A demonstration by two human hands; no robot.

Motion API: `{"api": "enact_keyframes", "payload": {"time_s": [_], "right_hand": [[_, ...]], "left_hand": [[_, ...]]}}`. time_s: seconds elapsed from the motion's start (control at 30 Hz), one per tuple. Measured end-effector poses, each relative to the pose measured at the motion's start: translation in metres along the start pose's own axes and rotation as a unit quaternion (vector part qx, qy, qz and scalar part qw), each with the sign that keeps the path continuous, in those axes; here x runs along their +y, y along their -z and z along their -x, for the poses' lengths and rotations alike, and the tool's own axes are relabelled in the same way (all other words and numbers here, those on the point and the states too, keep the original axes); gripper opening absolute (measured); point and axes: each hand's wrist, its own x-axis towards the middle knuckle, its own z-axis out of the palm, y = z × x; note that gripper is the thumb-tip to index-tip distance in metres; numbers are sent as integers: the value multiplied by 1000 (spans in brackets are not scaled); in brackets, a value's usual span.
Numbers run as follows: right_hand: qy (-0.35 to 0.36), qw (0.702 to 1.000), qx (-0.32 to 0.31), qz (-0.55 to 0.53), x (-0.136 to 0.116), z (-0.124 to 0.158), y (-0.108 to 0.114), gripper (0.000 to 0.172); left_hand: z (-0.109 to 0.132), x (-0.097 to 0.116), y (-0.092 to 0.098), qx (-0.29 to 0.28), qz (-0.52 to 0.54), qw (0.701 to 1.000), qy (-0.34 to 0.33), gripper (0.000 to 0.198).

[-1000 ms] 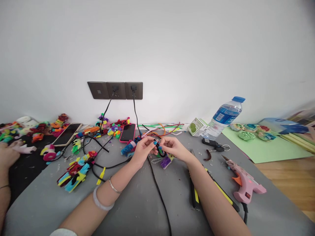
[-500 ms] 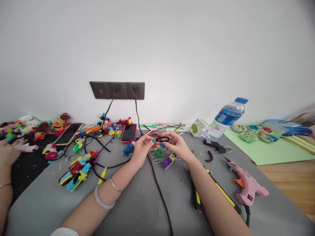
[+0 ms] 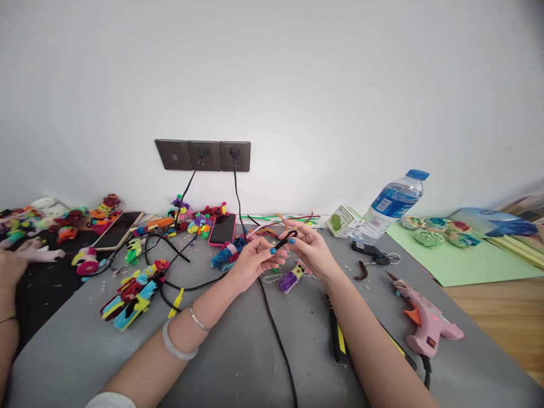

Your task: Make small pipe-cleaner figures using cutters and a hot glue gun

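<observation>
Between my two hands, above the grey table mat, is a black pipe cleaner [image 3: 287, 238] bent into a narrow loop. My left hand [image 3: 250, 262] pinches its lower left end between thumb and fingers. With thumb and fingertips, my right hand [image 3: 312, 249] grips the loop near its upper right part. Just below the hands lies a small purple and yellow pipe-cleaner figure [image 3: 291, 277], with a silvery strand beside it. A blue fuzzy piece [image 3: 225, 255] lies left of my left hand. Yellow-and-black handled pliers [image 3: 338, 334] are partly hidden under my right forearm.
A pink glue gun [image 3: 429, 323], car keys [image 3: 376, 254] and a water bottle [image 3: 389, 207] are at right. Pipe-cleaner figures [image 3: 131, 297], a pink phone [image 3: 222, 229] and black cables [image 3: 276, 334] lie left and centre. Another person's hand [image 3: 11, 272] is at far left.
The black loop has turned from nearly level to slanting up to the right and looks narrower. My left hand has shifted slightly right and down.
</observation>
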Motion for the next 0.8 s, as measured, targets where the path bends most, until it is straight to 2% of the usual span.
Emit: {"api": "enact_keyframes", "payload": {"time_s": [0.1,0.23,0.5,0.63,0.8], "right_hand": [[-6,1000,-4,3,1,0,1,30],[-11,1000,-24,14,1,0,1,30],[-31,998,-49,-16,0,1,-2,38],[-26,999,-42,-20,0,1,-1,37],[-34,997,-68,-13,5,2,4,34]], "left_hand": [[1,0,0,-23,-2,999,26,39],[2,-1,0,-44,-19,998,46,39],[-2,-5,2,21,-71,996,-51,41],[-1,-5,3,-5,-67,998,5,43],[3,-5,0,-45,-65,994,72,42]]}}
